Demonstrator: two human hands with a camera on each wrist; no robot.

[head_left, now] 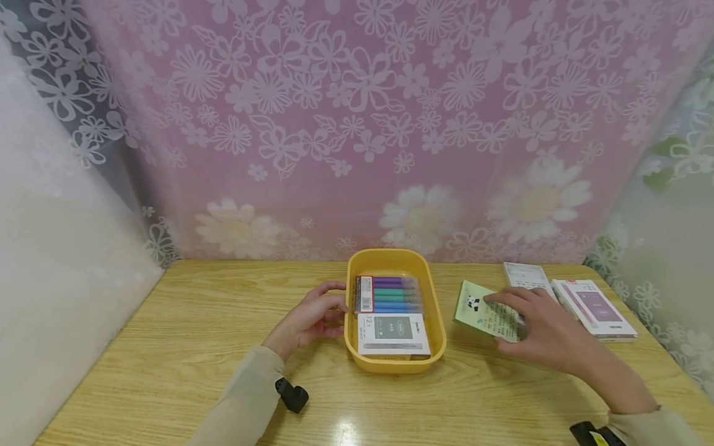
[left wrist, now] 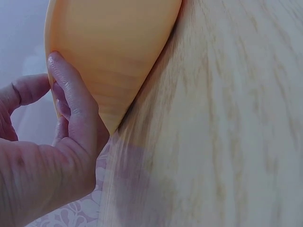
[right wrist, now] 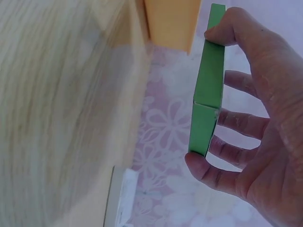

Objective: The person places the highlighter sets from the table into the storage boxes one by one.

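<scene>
A yellow plastic basket (head_left: 395, 367) stands at mid-table. My left hand (head_left: 312, 316) is at its left side, fingertips pinching the rim, as the left wrist view shows close up. Inside lie a clear pack of purple, green and blue pens (head_left: 393, 294) and a white box with a grey-green label (head_left: 393, 334). To the right of the basket, my right hand (head_left: 543, 331) holds a small light-green box (head_left: 474, 306) with a panda picture, above the table. In the right wrist view, thumb and fingers grip the green box (right wrist: 208, 85) by its ends.
At the table's right side lie a white box with a purple label (head_left: 597, 310) and, behind my right hand, a flat whitish pack (head_left: 524, 272). A pink flowered curtain (head_left: 334, 155) hangs along the far edge of the wooden table (head_left: 212, 322).
</scene>
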